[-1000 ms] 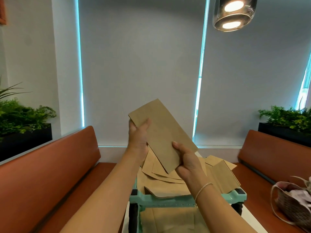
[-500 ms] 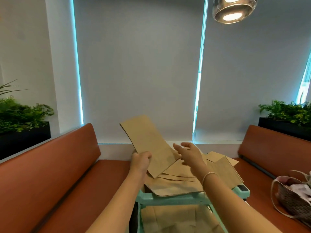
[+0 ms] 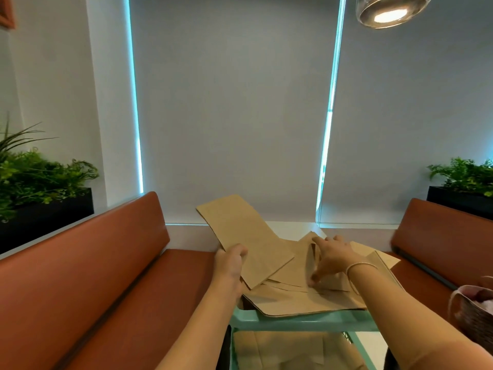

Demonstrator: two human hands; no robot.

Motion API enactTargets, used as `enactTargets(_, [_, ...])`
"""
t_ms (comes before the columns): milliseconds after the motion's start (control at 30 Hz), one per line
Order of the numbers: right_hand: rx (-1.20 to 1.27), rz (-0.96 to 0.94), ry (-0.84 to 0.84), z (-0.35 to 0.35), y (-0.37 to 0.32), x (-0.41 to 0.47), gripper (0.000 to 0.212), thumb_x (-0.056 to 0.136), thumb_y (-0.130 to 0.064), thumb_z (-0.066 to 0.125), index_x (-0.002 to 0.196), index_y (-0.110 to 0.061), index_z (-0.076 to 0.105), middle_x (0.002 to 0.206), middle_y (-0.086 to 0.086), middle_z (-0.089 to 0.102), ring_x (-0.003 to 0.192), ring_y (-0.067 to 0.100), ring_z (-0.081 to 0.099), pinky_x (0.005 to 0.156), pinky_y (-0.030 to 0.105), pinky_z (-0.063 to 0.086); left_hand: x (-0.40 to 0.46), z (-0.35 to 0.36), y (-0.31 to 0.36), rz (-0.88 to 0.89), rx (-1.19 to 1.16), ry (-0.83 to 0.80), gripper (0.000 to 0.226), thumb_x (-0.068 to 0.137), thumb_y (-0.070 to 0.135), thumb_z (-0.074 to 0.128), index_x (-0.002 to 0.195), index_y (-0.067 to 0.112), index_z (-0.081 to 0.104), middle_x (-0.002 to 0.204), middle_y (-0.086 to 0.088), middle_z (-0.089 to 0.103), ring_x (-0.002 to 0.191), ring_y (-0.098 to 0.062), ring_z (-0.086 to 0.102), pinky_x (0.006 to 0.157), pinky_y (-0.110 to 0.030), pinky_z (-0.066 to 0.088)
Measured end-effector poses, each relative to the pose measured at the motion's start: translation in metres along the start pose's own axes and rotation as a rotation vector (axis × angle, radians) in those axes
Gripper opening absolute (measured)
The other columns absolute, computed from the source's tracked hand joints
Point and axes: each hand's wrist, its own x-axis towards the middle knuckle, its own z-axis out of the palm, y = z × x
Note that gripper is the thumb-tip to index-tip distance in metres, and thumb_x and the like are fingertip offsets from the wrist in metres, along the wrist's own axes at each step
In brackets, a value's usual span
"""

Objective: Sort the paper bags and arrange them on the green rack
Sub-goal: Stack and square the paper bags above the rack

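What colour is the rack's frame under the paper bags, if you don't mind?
Mint green rack frame, clearest in the head view.

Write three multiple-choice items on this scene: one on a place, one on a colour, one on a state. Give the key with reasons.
1. Where does the loose pile of paper bags lie?
A. on the rack's top
B. on the left bench
C. in the basket

2. What colour is the rack?
A. black
B. orange
C. green

3. What is the left hand doing?
A. hanging idle
B. gripping a long paper bag
C. pressing the bench

Key: A, the pile rests on the rack's frame; C, its bar is mint green; B, its fingers curl round the bag's edge.
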Motion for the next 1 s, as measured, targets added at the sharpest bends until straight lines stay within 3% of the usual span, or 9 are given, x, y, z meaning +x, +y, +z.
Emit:
enactTargets(100, [-0.028, 0.036, 0.074, 0.001, 0.001, 0.006, 0.095, 0.059, -0.051, 0.08, 0.137, -0.028, 0.031, 0.127, 0.004, 0.047, 0.125, 0.026, 0.034, 0.105, 0.04, 0.034, 0.0, 0.0, -0.001, -0.002, 0.011, -0.022, 0.022, 0.086, -0.004, 0.05, 0.104, 0.009, 0.051, 0.102, -0.017, 0.06, 0.092, -0.032, 0.059, 0.078, -0.044, 0.05])
enactTargets(233, [0.072, 0.019, 0.221, -0.013, 0.002, 0.007, 0.04, 0.081, -0.021, 0.063, 0.121, -0.02, 0.056, 0.117, 0.003, 0.058, 0.112, 0.021, 0.047, 0.092, 0.029, 0.044, -0.001, -0.001, 0.0, -0.004, 0.012, -0.024, 0.026, 0.087, -0.003, 0.049, 0.11, 0.009, 0.051, 0.104, -0.017, 0.059, 0.095, -0.033, 0.058, 0.08, -0.045, 0.049])
enactTargets(333, [0.242, -0.029, 0.263, -0.037, 0.001, -0.001, 0.026, 0.085, -0.011, 0.057, 0.108, -0.015, 0.068, 0.109, 0.004, 0.066, 0.096, 0.018, 0.057, 0.084, 0.022, 0.045, -0.004, 0.0, 0.001, 0.007, -0.02, -0.025, 0.024, 0.088, -0.004, 0.047, 0.107, 0.01, 0.051, 0.096, -0.013, 0.059, 0.092, -0.032, 0.057, 0.081, -0.044, 0.048])
enactTargets(433, [0.217, 0.003, 0.406, -0.073, -0.001, -0.013, 0.018, 0.084, -0.016, 0.058, 0.094, -0.022, 0.072, 0.102, 0.0, 0.069, 0.093, 0.019, 0.059, 0.078, 0.025, 0.044, -0.006, 0.002, 0.003, 0.022, -0.037, -0.023, 0.021, 0.089, -0.006, 0.045, 0.092, 0.013, 0.052, 0.087, -0.01, 0.058, 0.085, -0.03, 0.057, 0.08, -0.042, 0.048])
enactTargets(600, [-0.344, 0.024, 0.717, -0.134, -0.018, -0.043, 0.022, 0.086, -0.02, 0.053, 0.099, -0.027, 0.07, 0.104, -0.002, 0.06, 0.107, 0.023, 0.05, 0.106, 0.047, 0.023, -0.005, 0.002, 0.001, 0.054, 0.007, -0.037, 0.026, 0.088, -0.008, 0.045, 0.088, 0.017, 0.052, 0.086, -0.008, 0.059, 0.077, -0.024, 0.056, 0.071, -0.036, 0.049])
enactTargets(800, [-0.49, -0.235, 0.654, -0.135, -0.069, -0.057, 0.027, 0.086, -0.021, 0.05, 0.107, -0.024, 0.067, 0.109, 0.004, 0.056, 0.118, 0.028, 0.039, 0.11, 0.062, 0.003, -0.005, 0.003, -0.001, 0.015, 0.111, -0.108, 0.026, 0.09, -0.004, 0.045, 0.102, 0.018, 0.053, 0.094, -0.01, 0.061, 0.09, -0.03, 0.058, 0.086, -0.049, 0.049])
enactTargets(933, [-0.436, -0.354, 0.622, -0.105, -0.104, -0.054, 0.023, 0.082, -0.021, 0.049, 0.093, -0.02, 0.069, 0.105, 0.005, 0.055, 0.115, 0.029, 0.039, 0.11, 0.059, 0.006, -0.007, 0.003, -0.003, 0.0, 0.176, -0.209, 0.029, 0.094, 0.007, 0.051, 0.122, 0.015, 0.055, 0.111, -0.012, 0.066, 0.104, -0.031, 0.062, 0.095, -0.052, 0.048])
enactTargets(1000, [-0.414, -0.374, 0.622, -0.095, -0.116, -0.053, 0.022, 0.084, -0.019, 0.047, 0.089, -0.017, 0.068, 0.103, 0.005, 0.054, 0.114, 0.028, 0.039, 0.111, 0.057, 0.008, -0.009, 0.003, -0.003, 0.001, 0.186, -0.256, 0.025, 0.096, 0.016, 0.051, 0.12, 0.021, 0.055, 0.113, -0.011, 0.067, 0.106, -0.03, 0.062, 0.096, -0.051, 0.048])
